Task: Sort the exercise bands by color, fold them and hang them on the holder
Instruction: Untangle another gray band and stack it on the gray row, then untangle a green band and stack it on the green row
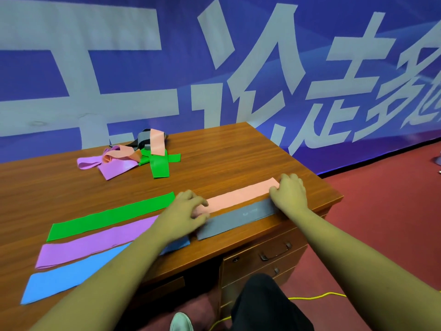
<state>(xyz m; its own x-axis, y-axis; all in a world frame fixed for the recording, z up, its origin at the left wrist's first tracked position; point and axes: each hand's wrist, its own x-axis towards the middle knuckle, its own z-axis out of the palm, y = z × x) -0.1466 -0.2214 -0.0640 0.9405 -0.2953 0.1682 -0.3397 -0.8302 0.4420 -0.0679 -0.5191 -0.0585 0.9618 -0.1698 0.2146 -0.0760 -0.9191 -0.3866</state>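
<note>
2 hands (188, 207) (290, 193) hold the pink band (241, 194) flat on the desk (238, 151).

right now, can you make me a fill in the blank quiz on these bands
The left hand and right hand are on opposite ____ of the pink band.
The flat purple band lies between the flat green band and the ____ one.
Alongside the pink band, nearer the desk edge, lies the ____ band.
Missing: ends, blue, grey.
</note>
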